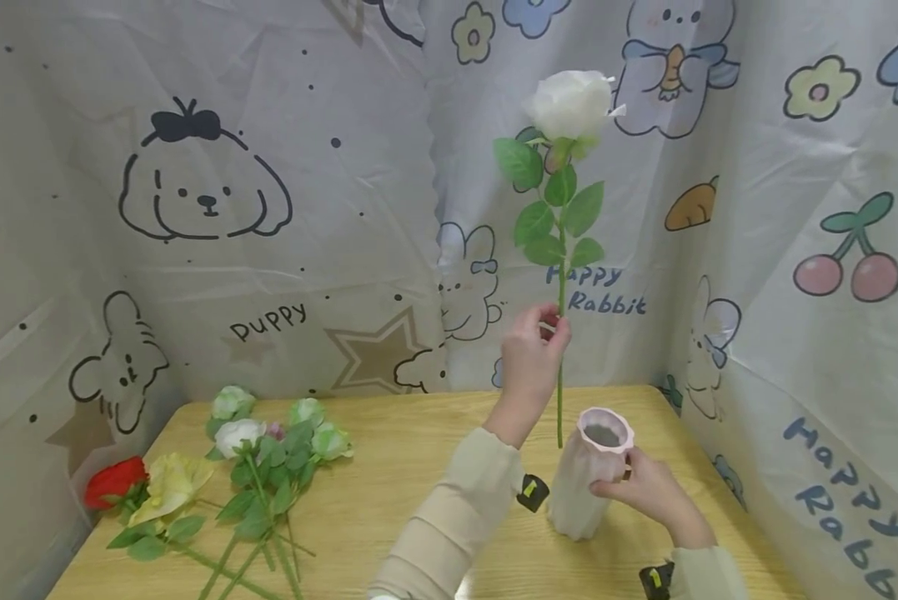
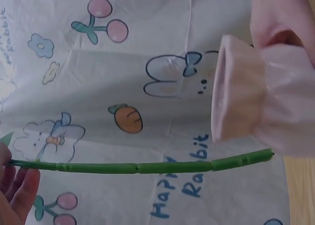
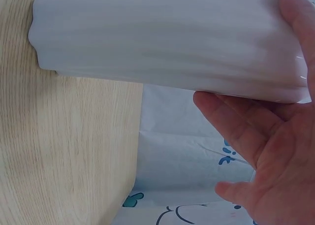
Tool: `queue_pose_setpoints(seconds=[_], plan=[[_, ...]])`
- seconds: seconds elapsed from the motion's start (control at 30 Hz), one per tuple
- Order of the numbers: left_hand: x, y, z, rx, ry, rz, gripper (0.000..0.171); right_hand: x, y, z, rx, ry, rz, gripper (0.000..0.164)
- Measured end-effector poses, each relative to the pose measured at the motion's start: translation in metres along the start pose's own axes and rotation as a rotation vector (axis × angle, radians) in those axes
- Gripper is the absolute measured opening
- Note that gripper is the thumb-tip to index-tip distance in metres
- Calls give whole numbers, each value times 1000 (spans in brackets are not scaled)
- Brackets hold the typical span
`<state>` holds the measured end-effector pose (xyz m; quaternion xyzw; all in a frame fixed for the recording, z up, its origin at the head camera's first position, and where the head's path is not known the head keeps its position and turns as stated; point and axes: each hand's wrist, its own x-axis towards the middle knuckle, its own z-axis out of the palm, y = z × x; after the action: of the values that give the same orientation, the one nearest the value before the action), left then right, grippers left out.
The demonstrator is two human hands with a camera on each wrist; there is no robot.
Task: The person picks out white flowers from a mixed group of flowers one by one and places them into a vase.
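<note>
A white artificial rose [image 1: 571,104] with green leaves stands upright in the air, its bloom at the top. My left hand [image 1: 533,358] pinches its stem [image 1: 561,392] partway down. In the left wrist view the bare lower stem [image 2: 135,168] runs past the fingers toward the vase mouth, its cut end beside the vase. The pale pink fluted vase [image 1: 587,483] rests on the table, tilted slightly to the right at its top. My right hand [image 1: 654,492] grips the vase below its rim, thumb in front; the right wrist view shows fingers [image 3: 231,126] against the vase's side.
On the table's left lie a red rose [image 1: 117,483], a yellow flower [image 1: 171,487] and a bunch with white and pale green blooms [image 1: 240,437], stems toward the front edge. A printed curtain [image 1: 358,200] hangs behind the wooden table [image 1: 396,467] and at both sides.
</note>
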<state>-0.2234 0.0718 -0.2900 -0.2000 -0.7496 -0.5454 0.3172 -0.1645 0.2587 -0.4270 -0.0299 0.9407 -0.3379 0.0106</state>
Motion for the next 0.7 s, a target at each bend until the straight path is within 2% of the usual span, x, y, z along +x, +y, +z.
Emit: queue_pose_setpoints(seconds=[0.17, 0.3, 0.43, 0.7], plan=[[0, 14, 10, -37, -24, 11, 17, 2, 0, 2, 20, -15, 25, 84], [0, 21, 14, -15, -47, 67, 19, 1, -1, 2, 12, -27, 44, 86], [2, 27, 16, 20, -29, 129, 18, 1, -2, 2, 4, -24, 41, 85], [2, 35, 24, -19, -37, 160, 18, -1, -3, -2, 12, -22, 29, 84]])
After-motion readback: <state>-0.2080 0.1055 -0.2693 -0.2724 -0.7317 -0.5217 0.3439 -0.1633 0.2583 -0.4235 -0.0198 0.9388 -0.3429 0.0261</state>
